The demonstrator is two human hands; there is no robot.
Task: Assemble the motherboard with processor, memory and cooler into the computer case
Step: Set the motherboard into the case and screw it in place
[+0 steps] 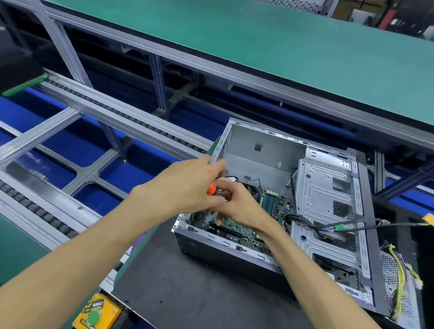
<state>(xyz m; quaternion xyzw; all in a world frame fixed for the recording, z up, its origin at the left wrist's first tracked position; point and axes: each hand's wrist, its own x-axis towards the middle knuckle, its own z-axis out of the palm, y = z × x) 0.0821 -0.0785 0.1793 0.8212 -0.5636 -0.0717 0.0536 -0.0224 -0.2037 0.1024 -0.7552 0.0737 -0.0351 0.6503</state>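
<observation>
Black mat (193,287) lower center bears the case (334,194); over its motherboard (235,227), both hands, left (185,187) and right (236,202), grip an orange-capped screwdriver (212,188).

Bare matt metal computer case (326,194)

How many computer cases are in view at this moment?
1. The computer case lies open on the black mat, with both hands working inside it. Others may be outside the view.
</observation>
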